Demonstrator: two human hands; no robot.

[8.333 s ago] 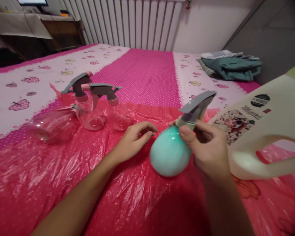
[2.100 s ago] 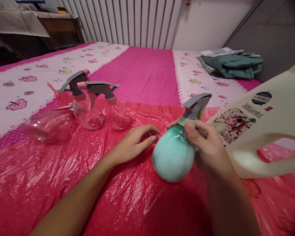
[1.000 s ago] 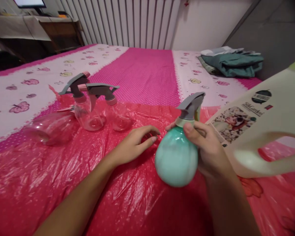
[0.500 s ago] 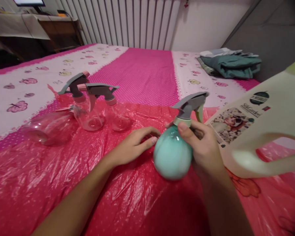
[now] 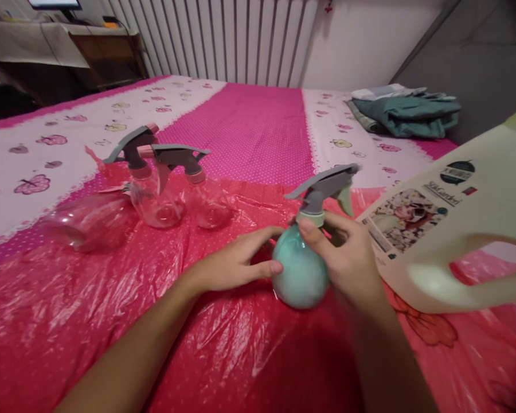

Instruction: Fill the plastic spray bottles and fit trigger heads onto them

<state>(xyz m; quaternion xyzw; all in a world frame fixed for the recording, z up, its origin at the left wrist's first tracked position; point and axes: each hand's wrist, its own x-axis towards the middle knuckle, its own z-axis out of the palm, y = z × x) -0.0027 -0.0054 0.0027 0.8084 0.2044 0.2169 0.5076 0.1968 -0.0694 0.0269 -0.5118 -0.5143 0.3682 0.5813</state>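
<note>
A round spray bottle (image 5: 301,275) of cloudy turquoise colour, with a grey trigger head and pale green collar, is just right of the middle, tilted slightly. My right hand (image 5: 348,252) is closed around its neck and right side, thumb at the collar. From the left, my left hand (image 5: 236,261) has its thumb against the bottle's front, its fingers curving behind the left side. Close to my right hand stands a large cream jug (image 5: 464,229) with a printed label and a loop handle, leaning and cut off by the frame's edge.
Two clear spray bottles with pink collars, one at the left (image 5: 157,206) and another beside it (image 5: 208,206), stand on red plastic sheeting (image 5: 223,350). A clear bottle (image 5: 86,223) lies on its side. Folded clothes (image 5: 408,112) rest at the far right of the bed.
The turquoise spray bottle has shifted a little left and tilted, carried by my right hand. My left thumb has come onto its side.
</note>
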